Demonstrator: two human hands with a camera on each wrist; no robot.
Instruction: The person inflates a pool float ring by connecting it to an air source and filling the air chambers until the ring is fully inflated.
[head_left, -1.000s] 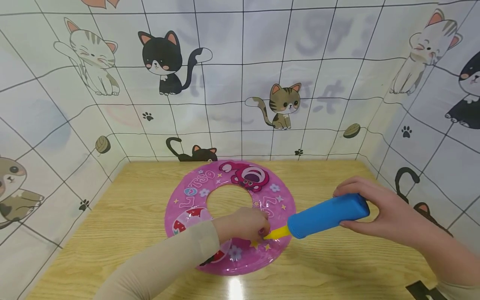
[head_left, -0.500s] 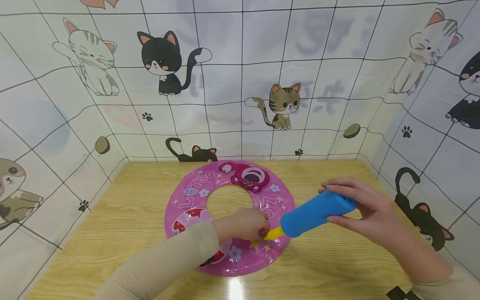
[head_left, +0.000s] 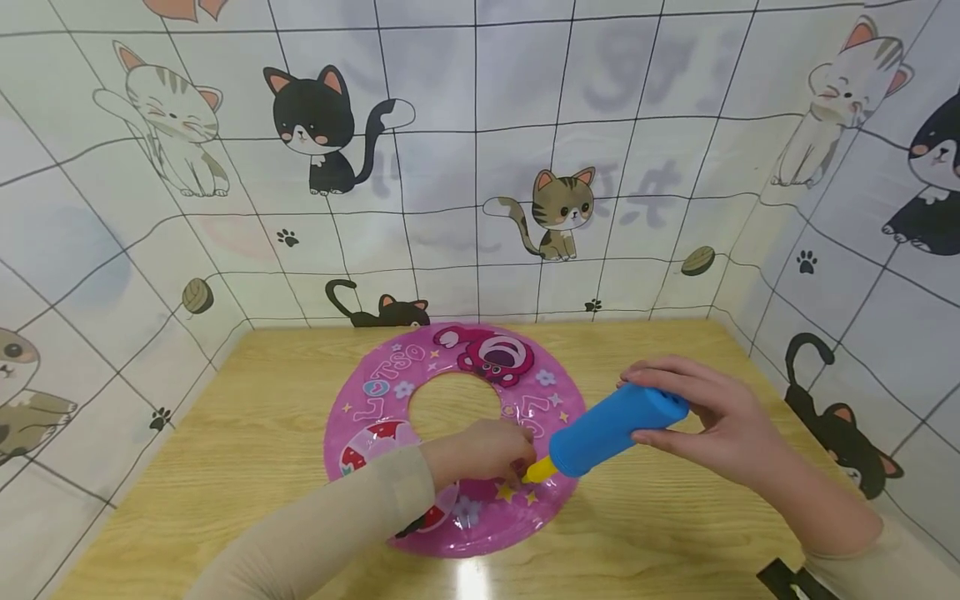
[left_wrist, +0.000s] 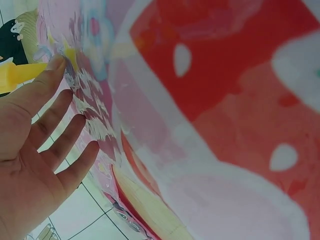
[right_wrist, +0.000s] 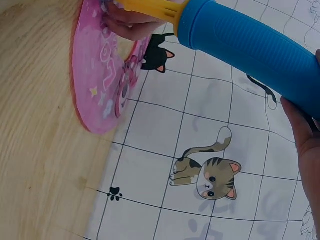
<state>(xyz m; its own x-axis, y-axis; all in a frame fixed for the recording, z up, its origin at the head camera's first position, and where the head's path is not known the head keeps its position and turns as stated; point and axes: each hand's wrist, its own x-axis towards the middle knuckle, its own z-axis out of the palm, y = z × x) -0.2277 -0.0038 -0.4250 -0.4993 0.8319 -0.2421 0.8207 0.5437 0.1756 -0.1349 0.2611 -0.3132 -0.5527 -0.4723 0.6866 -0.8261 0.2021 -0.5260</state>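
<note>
A pink inflatable swim ring [head_left: 348, 421] with a bear print lies flat on the table, looking filled out. Over its near right side, my left hand [head_left: 483, 454] pinches a clear part of the ring, apparently its valve, with thumb and index finger; the other fingers are loosely spread in the left wrist view. Against that spot sits the yellow nozzle [head_left: 540, 471] of a blue hand air pump [head_left: 618, 429]. Whether the nozzle is inside the valve is hidden by the fingers. My right hand [head_left: 712, 417] grips the pump's rear end, holding it tilted above the table.
The wooden table [head_left: 652, 533] meets a white cat-print wall cover [head_left: 450, 167] at the back and both sides. The ring's far edge lies close to the back wall. A black piece [head_left: 795, 579] shows at the right wrist.
My right hand and the pump have moved left toward the ring, and the pump is tilted more steeply. My left hand stays at the same spot on the ring. The view has shifted slightly.
</note>
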